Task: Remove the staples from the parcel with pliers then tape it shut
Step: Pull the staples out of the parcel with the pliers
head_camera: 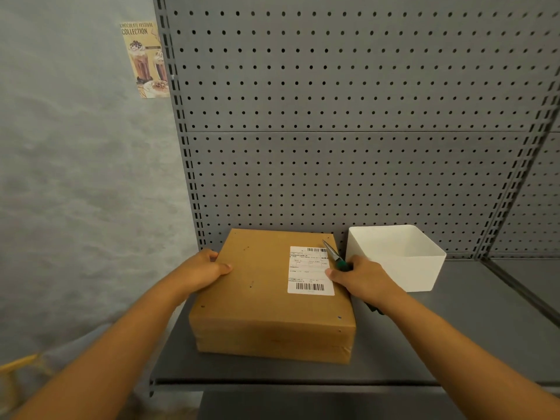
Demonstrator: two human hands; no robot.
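Grey metal shelf (454,322) w/ a grey pegboard (348,116) rising behind it as the back panel; slotted uprights down both edges. To the left a mottled grey wall (75,177) w/ a drinks poster (145,59) stuck on it, partly tucked behind the pegboard edge. Bottom-left corner shows a bit of yellowish frame, too blurred to id. Parcel (266,301), a flat brown cardboard box, sits on the shelf left of centre, far edge close to the pegboard; its long axis runs from the near edge back toward the pegboard, turned slightly so the near end swings left. White label (310,269) w/ barcodes on the top face, right side, long side running the same way as the box. A few small dark dots near the top's corners & edges, too small to tell if staples. White bin (397,256), open-topped, stands just right of the parcel. Left hand (206,268) grips the parcel's left edge, thumb on top, fingers curled down the side. Right hand (360,275) holds pliers (335,256) by the green handles at the parcel's right edge, thumb resting on the label; metal tip points away & slightly left, over the label's far-right corner, nose closed to a point.
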